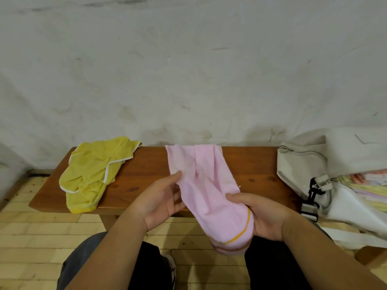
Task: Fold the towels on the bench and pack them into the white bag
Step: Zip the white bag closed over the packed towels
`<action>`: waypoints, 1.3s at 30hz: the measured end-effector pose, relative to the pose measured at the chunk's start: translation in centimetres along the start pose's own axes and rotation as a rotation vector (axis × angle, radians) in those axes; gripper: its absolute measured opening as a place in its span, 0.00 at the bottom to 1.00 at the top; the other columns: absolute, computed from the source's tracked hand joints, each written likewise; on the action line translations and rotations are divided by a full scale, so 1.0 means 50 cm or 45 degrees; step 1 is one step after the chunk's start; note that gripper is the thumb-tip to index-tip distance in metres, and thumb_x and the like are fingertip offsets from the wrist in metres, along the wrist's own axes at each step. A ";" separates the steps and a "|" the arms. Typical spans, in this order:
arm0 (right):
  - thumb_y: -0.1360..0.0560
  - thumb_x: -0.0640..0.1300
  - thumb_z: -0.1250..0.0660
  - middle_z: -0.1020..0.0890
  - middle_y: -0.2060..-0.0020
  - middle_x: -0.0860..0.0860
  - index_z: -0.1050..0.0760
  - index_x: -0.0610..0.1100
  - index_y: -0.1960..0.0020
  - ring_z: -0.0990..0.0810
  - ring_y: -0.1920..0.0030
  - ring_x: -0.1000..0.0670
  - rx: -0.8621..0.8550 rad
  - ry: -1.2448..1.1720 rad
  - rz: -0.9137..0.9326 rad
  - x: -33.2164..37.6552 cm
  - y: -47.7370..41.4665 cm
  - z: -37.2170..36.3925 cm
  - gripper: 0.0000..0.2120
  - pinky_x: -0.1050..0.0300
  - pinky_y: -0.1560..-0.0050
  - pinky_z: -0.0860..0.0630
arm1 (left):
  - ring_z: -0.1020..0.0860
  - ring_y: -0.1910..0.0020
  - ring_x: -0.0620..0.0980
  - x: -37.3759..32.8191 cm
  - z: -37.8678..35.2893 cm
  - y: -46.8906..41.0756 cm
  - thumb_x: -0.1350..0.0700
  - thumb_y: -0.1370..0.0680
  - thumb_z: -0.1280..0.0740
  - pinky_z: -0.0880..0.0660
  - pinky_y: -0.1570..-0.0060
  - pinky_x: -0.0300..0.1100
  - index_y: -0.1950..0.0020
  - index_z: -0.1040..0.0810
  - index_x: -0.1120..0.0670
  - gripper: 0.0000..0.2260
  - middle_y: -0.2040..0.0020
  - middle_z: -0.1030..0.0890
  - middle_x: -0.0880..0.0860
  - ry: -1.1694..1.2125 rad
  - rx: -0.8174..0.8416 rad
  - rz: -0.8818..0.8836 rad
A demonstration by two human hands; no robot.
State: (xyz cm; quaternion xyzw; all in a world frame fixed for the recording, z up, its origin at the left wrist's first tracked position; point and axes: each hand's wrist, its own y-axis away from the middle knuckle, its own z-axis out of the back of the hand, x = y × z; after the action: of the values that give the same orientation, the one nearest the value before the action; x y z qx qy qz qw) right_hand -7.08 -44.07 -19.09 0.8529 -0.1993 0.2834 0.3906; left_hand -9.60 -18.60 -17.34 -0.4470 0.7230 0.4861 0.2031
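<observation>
At frame centre, both hands, left hand (165, 203) and right hand (265, 216), clamp the pink towel (209, 185); the fold likely needs matched edges, smoothed on the worktop (146, 164).

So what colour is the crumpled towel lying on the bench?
Yellow towel with white edging, seen from the head view.

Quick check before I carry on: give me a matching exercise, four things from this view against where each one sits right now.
Things:
1. yellow towel
2. pink towel
3. white bag
4. folded towels

Places:
A. right end of the bench, zip open
B. held in both hands, far end lying on the bench
C. inside the bag
D. crumpled on the left end of the bench

Pairs: 1-D, 2-B, 3-A, 4-C
</observation>
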 end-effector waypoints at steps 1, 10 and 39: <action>0.24 0.42 0.28 0.19 0.36 0.40 0.24 0.37 0.32 0.19 0.36 0.41 0.012 0.014 0.016 0.003 0.002 -0.002 0.22 0.44 0.32 0.27 | 0.21 0.36 0.56 0.005 -0.002 0.001 0.49 0.21 0.32 0.27 0.32 0.56 0.32 0.22 0.56 0.19 0.36 0.19 0.56 -0.057 0.041 0.026; 0.24 0.39 0.28 0.22 0.34 0.36 0.27 0.38 0.28 0.23 0.32 0.36 0.019 -0.116 0.241 0.004 -0.001 0.016 0.25 0.36 0.26 0.34 | 0.20 0.39 0.45 0.064 -0.027 0.001 0.48 0.27 0.24 0.25 0.35 0.44 0.39 0.18 0.51 0.18 0.42 0.16 0.46 -0.815 0.240 0.207; 0.24 0.46 0.27 0.16 0.60 0.47 0.27 0.49 0.38 0.19 0.67 0.51 -0.615 0.988 0.226 -0.046 -0.037 0.020 0.16 0.57 0.61 0.19 | 0.18 0.41 0.63 0.013 0.042 0.040 0.51 0.20 0.33 0.26 0.35 0.59 0.32 0.23 0.58 0.18 0.40 0.17 0.61 -0.188 -0.221 0.093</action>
State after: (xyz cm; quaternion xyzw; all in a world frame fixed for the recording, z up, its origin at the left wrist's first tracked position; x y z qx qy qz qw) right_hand -7.48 -43.43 -22.12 0.5480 -0.1708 0.5593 0.5981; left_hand -11.95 -16.78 -17.71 -0.3993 0.6769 0.5857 0.1986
